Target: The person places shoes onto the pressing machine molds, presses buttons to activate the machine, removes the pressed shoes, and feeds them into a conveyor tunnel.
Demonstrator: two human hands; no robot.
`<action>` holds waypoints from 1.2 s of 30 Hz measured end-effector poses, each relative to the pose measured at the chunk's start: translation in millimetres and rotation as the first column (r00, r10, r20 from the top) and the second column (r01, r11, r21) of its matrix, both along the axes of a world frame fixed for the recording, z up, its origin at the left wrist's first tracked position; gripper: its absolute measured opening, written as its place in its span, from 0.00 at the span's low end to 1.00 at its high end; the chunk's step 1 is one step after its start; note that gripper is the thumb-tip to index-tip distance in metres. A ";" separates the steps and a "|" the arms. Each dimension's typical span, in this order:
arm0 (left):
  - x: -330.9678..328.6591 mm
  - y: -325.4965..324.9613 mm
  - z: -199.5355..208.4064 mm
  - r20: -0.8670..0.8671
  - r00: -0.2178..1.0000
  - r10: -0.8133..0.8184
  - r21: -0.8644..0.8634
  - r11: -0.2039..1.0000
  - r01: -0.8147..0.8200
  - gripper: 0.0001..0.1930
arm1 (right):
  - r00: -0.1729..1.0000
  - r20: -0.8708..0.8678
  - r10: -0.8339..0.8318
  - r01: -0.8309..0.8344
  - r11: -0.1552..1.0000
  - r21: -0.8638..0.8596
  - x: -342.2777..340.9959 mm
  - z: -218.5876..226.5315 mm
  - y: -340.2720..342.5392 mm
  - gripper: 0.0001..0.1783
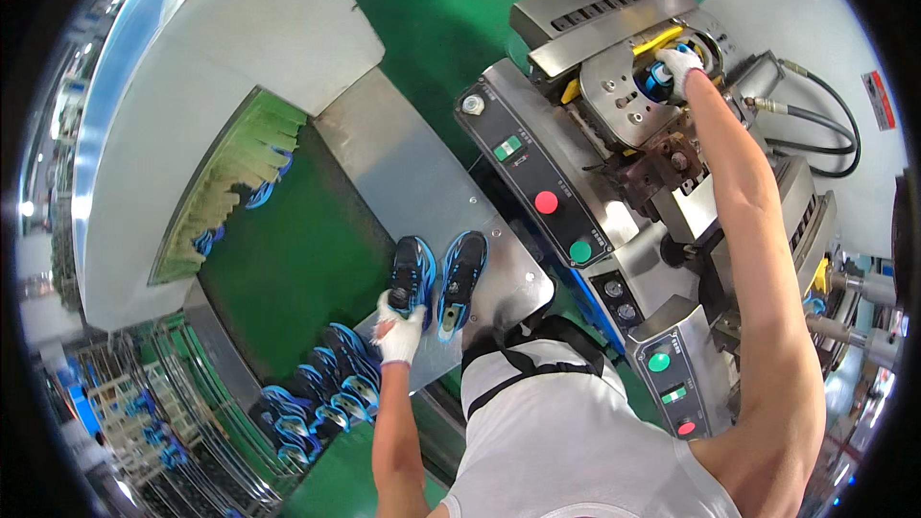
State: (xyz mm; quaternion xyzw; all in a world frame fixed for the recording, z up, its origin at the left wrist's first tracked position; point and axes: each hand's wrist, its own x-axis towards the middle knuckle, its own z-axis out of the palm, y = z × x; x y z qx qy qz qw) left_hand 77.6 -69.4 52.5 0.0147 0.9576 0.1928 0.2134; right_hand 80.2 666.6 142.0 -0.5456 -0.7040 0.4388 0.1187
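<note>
White gloves cover both hands. My left hand (398, 331) is closed on the heel end of a black sneaker with blue trim (407, 264), resting on the metal ledge. Just right of it lies a second black and blue sneaker (464, 273), which I am not touching. Reaching far to the right, my right hand (680, 67) is closed around a blue and black shoe (658, 82) inside the opening of a metal machine (614, 86). Glove and machine parts hide much of that shoe.
A green conveyor belt (288, 249) passes beneath a fringed curtain (230, 192), with several sneakers (331, 374) at its near end. The control panel (552, 182) has red and green buttons. Black hoses (815, 120) curve at the right. Metal racks (182, 403) stand lower left.
</note>
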 end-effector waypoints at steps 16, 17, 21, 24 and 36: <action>-12.0 -23.3 -30.7 0.199 0.954 -0.222 0.369 0.919 0.137 0.52 | 0.469 0.834 0.291 -0.804 0.531 0.267 128.0 -52.1 -448.7 0.56; -13.5 -41.8 -26.6 0.170 0.948 -0.269 0.425 0.888 0.175 0.54 | 0.539 0.746 0.390 -0.763 0.602 0.237 114.5 -22.2 -466.5 0.56; -20.8 -123.9 -69.2 0.157 0.986 0.055 0.816 0.555 -0.161 0.34 | 0.794 0.047 0.606 -0.599 0.794 -0.104 44.3 21.6 -591.9 0.59; -39.5 -125.5 -61.8 0.223 0.950 0.219 0.786 0.536 -0.308 0.26 | 0.889 0.226 0.399 -0.433 0.893 0.123 21.8 -97.2 -670.4 0.53; -28.4 -27.5 -111.5 0.433 0.843 -0.319 0.901 0.156 -0.404 0.24 | 0.868 -0.343 -0.358 0.075 0.778 -0.623 74.5 10.1 -632.8 0.39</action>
